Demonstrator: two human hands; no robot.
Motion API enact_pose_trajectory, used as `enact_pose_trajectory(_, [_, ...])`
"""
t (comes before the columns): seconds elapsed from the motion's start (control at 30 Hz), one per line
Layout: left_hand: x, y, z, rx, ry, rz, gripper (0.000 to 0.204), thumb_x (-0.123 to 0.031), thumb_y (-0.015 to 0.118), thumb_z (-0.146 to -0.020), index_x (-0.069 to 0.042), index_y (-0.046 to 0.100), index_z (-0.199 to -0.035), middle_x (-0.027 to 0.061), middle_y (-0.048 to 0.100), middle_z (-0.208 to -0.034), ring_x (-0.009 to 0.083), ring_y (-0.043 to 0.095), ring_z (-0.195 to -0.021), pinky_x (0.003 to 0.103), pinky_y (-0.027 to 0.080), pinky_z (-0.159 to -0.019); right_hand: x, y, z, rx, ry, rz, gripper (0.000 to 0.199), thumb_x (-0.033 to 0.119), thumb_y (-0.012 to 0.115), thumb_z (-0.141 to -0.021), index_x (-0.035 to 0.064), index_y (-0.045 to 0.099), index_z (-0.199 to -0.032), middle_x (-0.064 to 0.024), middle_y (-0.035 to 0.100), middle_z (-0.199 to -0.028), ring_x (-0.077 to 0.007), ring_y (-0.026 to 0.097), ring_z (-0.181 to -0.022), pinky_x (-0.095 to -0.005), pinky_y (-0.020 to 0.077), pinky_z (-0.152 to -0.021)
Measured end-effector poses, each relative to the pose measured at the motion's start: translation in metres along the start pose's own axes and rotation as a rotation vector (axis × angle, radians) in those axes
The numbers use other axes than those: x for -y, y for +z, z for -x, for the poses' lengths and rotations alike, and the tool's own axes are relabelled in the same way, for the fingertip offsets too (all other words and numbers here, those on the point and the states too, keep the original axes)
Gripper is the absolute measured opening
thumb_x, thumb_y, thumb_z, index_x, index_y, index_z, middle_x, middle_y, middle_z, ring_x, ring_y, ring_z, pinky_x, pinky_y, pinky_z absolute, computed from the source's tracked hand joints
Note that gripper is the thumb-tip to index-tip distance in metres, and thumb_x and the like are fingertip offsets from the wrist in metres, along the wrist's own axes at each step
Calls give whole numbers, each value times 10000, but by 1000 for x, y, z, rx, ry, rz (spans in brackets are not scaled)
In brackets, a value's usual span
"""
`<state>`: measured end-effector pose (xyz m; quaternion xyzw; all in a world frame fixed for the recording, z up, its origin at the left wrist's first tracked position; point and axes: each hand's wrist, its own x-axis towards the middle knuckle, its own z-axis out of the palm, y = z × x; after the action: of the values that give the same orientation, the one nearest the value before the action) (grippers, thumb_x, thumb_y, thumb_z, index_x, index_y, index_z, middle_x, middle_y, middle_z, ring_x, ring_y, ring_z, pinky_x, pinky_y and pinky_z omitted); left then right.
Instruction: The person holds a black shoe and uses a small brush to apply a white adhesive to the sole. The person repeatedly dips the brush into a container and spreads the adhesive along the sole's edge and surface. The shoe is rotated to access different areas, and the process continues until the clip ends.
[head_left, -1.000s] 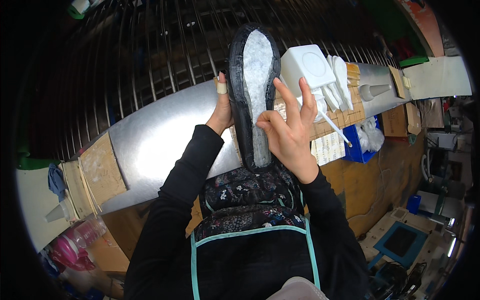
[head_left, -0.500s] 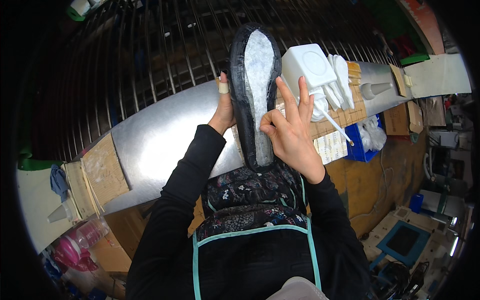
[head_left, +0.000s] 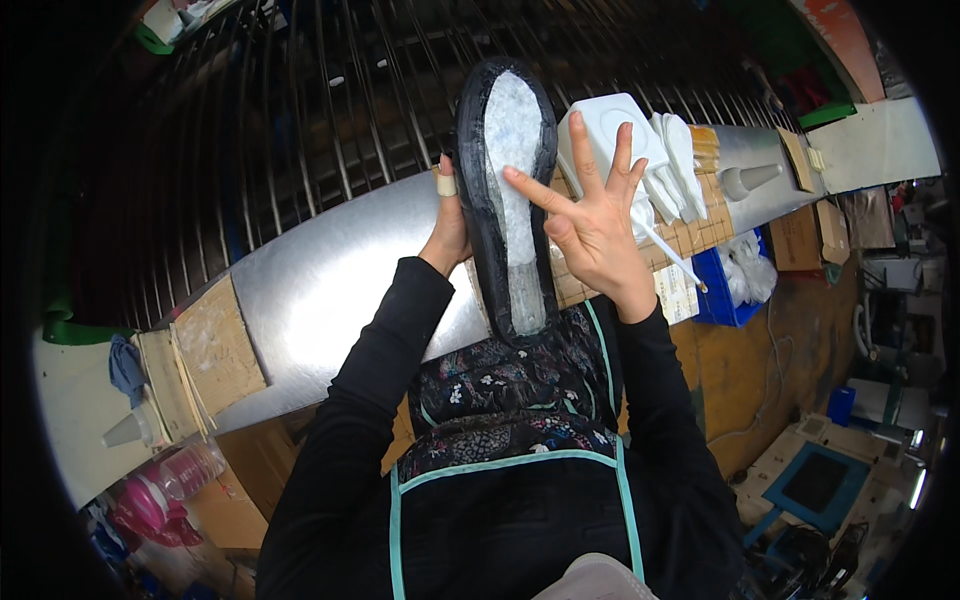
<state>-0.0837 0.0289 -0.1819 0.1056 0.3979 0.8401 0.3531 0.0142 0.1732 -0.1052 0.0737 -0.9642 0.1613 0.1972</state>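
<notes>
A black shoe [head_left: 468, 215] with its underside facing up is held upright in front of me, toe end away. A pale grey-white filler panel [head_left: 515, 110] covers the middle of that underside. My left hand [head_left: 452, 228] grips the shoe from its left side; a bandage wraps the thumb, and the other fingers are hidden beneath the shoe. My right hand [head_left: 608, 235] is open with fingers spread. Its index fingertip rests on or just over the pale panel; contact is not certain.
A white square plastic bottle [head_left: 600, 115], white flat pads [head_left: 680, 150] and a thin white stick [head_left: 672, 255] lie right of the shoe. Metal rods [head_left: 330, 110] run beyond the shiny metal surface [head_left: 310, 270]. A blue bin [head_left: 728, 300] holds plastic bags.
My right hand has gone from a pinch near the shoe's middle to spread fingers, with the index pointing higher on the panel. The left hand keeps its hold on the shoe.
</notes>
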Motion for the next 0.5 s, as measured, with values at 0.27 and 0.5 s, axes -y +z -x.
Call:
enact_pose_trajectory(0.27, [3,-6,1,10,-15,-7,1062,-875,188,-808,-65,294,-1486,193,439,-1434,293,508,-1277,428,463,-1045,5,6,49,48,-87,13,591,706,196,-923,459,587,-1291,-36,184,-1612,-512,-154,-1427,-707,-216,-1032])
enact_pose_trajectory(0.5, [4,-5,0,8,15,12,1044,-861,210,-822,-60,287,-1488,189,428,-1446,297,486,-1296,426,432,-1069,1,11,26,24,-39,-12,586,693,201,-936,443,614,-1268,-62,149,-1620,-505,-147,-1432,-733,-174,-1027])
